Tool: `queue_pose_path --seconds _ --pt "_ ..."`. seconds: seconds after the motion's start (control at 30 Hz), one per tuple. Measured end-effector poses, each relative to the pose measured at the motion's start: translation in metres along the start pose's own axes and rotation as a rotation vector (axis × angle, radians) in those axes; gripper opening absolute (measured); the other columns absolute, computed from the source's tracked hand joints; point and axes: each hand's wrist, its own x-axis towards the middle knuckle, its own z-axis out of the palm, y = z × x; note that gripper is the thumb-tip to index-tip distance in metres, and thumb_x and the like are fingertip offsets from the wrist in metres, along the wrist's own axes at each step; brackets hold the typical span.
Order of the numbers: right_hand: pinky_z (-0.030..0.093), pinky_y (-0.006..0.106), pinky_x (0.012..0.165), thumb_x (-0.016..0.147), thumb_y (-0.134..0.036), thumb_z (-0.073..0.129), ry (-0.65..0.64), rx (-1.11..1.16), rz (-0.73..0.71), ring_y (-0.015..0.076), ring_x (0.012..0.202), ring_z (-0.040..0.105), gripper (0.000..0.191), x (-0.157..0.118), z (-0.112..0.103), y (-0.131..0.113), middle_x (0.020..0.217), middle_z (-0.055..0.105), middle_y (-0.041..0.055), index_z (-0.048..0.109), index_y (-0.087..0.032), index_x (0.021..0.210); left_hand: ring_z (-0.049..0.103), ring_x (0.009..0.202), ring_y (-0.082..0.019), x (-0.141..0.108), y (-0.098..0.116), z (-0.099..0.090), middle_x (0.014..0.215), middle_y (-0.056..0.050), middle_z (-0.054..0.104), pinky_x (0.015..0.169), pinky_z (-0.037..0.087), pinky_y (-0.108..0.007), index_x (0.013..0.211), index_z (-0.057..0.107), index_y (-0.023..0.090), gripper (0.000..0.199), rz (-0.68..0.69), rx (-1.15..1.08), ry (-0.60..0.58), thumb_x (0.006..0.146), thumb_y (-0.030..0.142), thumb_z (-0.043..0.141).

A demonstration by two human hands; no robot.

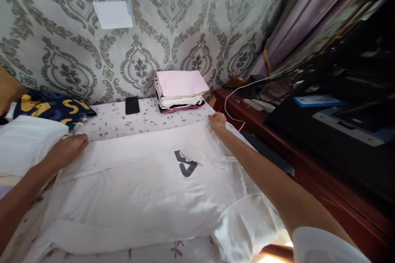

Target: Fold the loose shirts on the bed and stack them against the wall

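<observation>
A white T-shirt with a dark printed mark lies spread across a patterned sheet, its far side folded over in a long strip. At the strip's far left corner, my left hand is closed on the cloth. My right hand pinches the strip's far right corner, fingers together. Creases run through the shirt near the right forearm, and a sleeve hangs toward the lower right edge. The fingertips of both hands are partly hidden by the fabric.
By the wall stands a folded stack of clothes, pink on top. A black phone lies to its left. Farther left are a navy printed garment and white folded cloth. A reddish wooden desk with a white cable borders the right.
</observation>
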Motion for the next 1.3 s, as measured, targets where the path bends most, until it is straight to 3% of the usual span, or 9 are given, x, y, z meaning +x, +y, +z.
queue_pose_path --seconds 0.33,0.43,0.5,0.6,0.7,0.87,1.07,1.2,1.3 --pt "0.048 0.042 0.082 0.089 -0.02 0.049 0.024 -0.084 0.01 0.0284 0.092 0.064 0.024 -0.023 -0.01 -0.019 0.094 0.07 0.0172 0.069 -0.013 0.101 0.064 0.103 -0.034 -0.009 0.022 0.003 0.103 -0.021 0.068 0.09 0.048 -0.048 0.101 0.064 0.008 0.035 0.033 0.141 0.175 0.093 0.008 0.03" --pt "0.05 0.047 0.083 0.089 -0.025 0.048 0.085 -0.209 -0.192 0.0337 0.101 0.063 0.033 -0.038 -0.014 -0.022 0.111 0.066 0.023 0.066 -0.012 0.113 0.055 0.124 -0.031 -0.016 0.042 0.007 0.131 -0.021 0.061 0.109 0.038 -0.048 0.126 0.057 0.008 0.041 0.017 0.098 0.196 0.097 0.011 0.029" --pt "0.046 0.051 0.096 0.089 -0.028 0.046 0.087 -0.221 -0.371 0.037 0.118 0.057 0.036 -0.047 -0.01 -0.02 0.124 0.062 0.023 0.065 -0.014 0.116 0.049 0.134 -0.021 -0.019 0.059 0.015 0.144 -0.014 0.054 0.114 0.036 -0.034 0.14 0.048 0.014 0.044 0.031 0.018 0.184 0.101 0.022 0.03" --pt "0.043 0.051 0.107 0.092 -0.033 0.04 -0.121 -0.205 -0.748 0.0346 0.126 0.055 0.04 -0.053 0.003 -0.009 0.131 0.062 0.02 0.065 -0.016 0.119 0.038 0.145 -0.022 -0.022 0.073 0.031 0.157 -0.013 0.042 0.119 0.031 -0.036 0.147 0.042 0.014 0.052 0.095 -0.328 0.123 0.101 0.036 0.036" --pt "0.038 0.053 0.113 0.093 -0.042 0.039 -0.304 -0.212 -0.784 0.0327 0.135 0.05 0.048 -0.051 0.019 0.002 0.143 0.057 0.0163 0.059 -0.02 0.131 0.033 0.149 -0.029 -0.029 0.059 0.04 0.159 -0.018 0.039 0.12 0.029 -0.044 0.146 0.044 0.012 0.057 0.004 -0.377 0.079 0.099 0.043 0.04" --pt "0.025 0.055 0.12 0.093 -0.041 0.045 -0.348 -0.199 -0.636 0.0328 0.145 0.039 0.049 -0.059 0.02 -0.003 0.15 0.049 0.0197 0.058 -0.018 0.135 0.034 0.147 -0.033 -0.044 0.008 0.04 0.154 -0.026 0.041 0.119 0.029 -0.048 0.137 0.047 0.001 0.057 -0.037 -0.37 0.11 0.098 0.04 0.036" --pt "0.043 0.043 0.107 0.097 -0.039 0.039 -0.215 0.179 -0.556 0.0264 0.131 0.054 0.045 -0.065 -0.02 -0.003 0.141 0.06 0.0144 0.062 -0.017 0.128 0.038 0.145 -0.033 -0.038 -0.019 0.065 0.144 -0.016 0.057 0.117 0.034 -0.051 0.126 0.056 0.014 0.047 0.049 -0.325 0.154 0.09 0.038 0.038" --pt "0.051 0.037 0.088 0.094 -0.04 0.043 -0.187 0.309 -0.485 0.0239 0.1 0.067 0.038 -0.07 -0.056 0.021 0.108 0.073 0.0105 0.07 -0.016 0.108 0.044 0.139 -0.039 -0.032 0.022 0.032 0.141 -0.012 0.058 0.114 0.037 -0.056 0.129 0.053 0.019 0.049 0.003 -0.33 0.193 0.089 0.044 0.038" --pt "0.05 0.036 0.088 0.09 -0.037 0.049 -0.277 0.357 -0.468 0.0223 0.094 0.067 0.029 -0.076 -0.067 0.032 0.1 0.075 0.0074 0.07 -0.018 0.098 0.053 0.131 -0.029 -0.034 0.109 -0.018 0.141 -0.008 0.057 0.114 0.039 -0.044 0.131 0.051 0.023 0.044 0.3 -0.505 0.231 0.095 0.044 0.035"
